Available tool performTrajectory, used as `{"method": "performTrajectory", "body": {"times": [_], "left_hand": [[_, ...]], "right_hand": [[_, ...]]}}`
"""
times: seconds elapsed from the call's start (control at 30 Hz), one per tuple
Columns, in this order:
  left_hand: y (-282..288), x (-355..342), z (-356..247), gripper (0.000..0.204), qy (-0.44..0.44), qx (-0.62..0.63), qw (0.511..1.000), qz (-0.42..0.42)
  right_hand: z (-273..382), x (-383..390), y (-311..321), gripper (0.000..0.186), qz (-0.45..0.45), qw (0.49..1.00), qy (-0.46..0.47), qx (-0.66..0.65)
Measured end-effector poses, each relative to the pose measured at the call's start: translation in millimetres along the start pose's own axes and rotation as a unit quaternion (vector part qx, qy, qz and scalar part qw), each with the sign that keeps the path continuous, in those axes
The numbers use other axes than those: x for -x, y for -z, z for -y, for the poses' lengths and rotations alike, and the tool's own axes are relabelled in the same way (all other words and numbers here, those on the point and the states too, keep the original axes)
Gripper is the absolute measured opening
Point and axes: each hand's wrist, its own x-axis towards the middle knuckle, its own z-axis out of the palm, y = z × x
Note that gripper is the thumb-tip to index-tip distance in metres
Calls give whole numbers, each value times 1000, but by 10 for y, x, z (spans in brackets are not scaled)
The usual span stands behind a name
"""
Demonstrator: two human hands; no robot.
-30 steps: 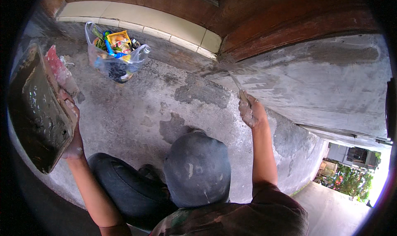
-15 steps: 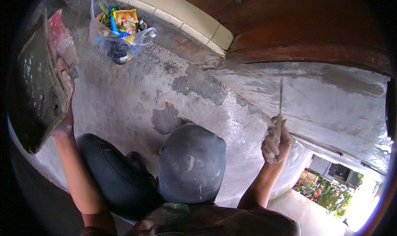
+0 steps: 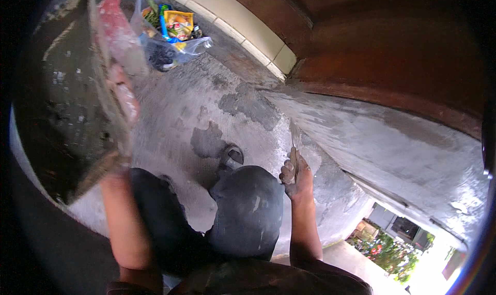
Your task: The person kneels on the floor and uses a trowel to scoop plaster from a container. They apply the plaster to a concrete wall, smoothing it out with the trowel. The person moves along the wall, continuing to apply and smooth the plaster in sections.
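A wide, dark shallow tray with wet grey mortar on it is tilted up at the left. My left hand grips it along its inner edge, with part of the hand hidden and smeared by motion. A pinkish-red, mortar-stained piece sticks up beside that edge; its kind is unclear. Closed round the handle of a small trowel is my right hand, its fingers coated in grey. The narrow blade points away from me, over or against the edge where the grey floor meets the plastered step.
A clear plastic bag of colourful packets stands on the floor at the far left. Behind it runs a cream tiled edge. A brown wooden panel rises above the plastered step. My knees are bent between my arms.
My right hand and the trowel have moved left and down, from over the step to its edge. The tray has swung closer and looks larger. A shoe now shows past my knee.
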Motion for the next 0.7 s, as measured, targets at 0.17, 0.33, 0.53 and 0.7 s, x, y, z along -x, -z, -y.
{"method": "performTrajectory", "body": {"times": [0.17,0.33,0.53,0.7], "left_hand": [[24,762,235,84,-21,-17,996,-84],[-702,1704,334,91,-29,-29,992,-119],[-3411,2629,661,78,99,-9,966,-240],[-5546,3234,765,73,117,-28,980,-160]], "right_hand": [[201,983,-47,21,-38,998,-22,42],[452,2618,-414,21,74,959,80,261],[893,4709,-908,33,128,687,396,596],[1501,5957,-1373,57,186,500,568,627]]}}
